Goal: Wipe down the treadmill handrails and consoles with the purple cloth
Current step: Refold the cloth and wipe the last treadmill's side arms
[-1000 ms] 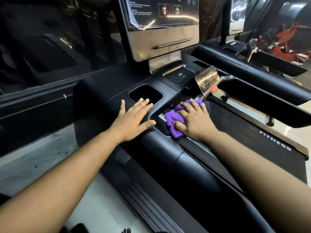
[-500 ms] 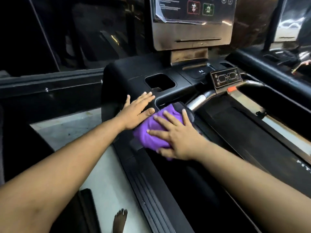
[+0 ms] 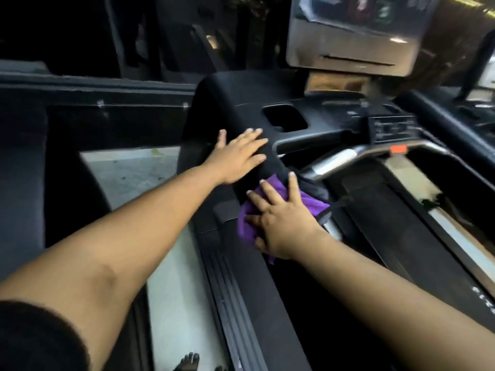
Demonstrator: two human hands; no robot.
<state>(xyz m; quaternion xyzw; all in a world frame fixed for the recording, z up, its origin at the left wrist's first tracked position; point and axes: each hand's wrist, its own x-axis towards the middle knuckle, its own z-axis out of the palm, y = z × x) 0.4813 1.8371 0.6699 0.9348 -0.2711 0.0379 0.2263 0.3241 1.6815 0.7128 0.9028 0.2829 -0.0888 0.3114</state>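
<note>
R hand (image 3: 284,223) lies flat w/ fingers spread on the purple cloth (image 3: 249,226), pressing it onto the black handrail (image 3: 257,285) of the treadmill, just below where the rail meets the console (image 3: 241,103). Nothing is curled round the cloth; fingers look straight, palm down. Cloth bunches out from under the palm on both sides, some of it hanging over the inner edge of the rail toward the belt (image 3: 401,236).

L hand (image 3: 238,156) rests open, fingers straight and slightly apart, palm on the console's black top, just left of the cup holder (image 3: 284,117) and near the R hand but not touching it. It holds nothing.

A silver grip bar (image 3: 334,162) w/ an orange tag (image 3: 398,149) runs across in front of the small control panel (image 3: 392,128). The screen (image 3: 353,33) stands above, blurred. Pale floor (image 3: 128,167) shows left of the treadmill; bare toes (image 3: 188,362) at the bottom edge.
</note>
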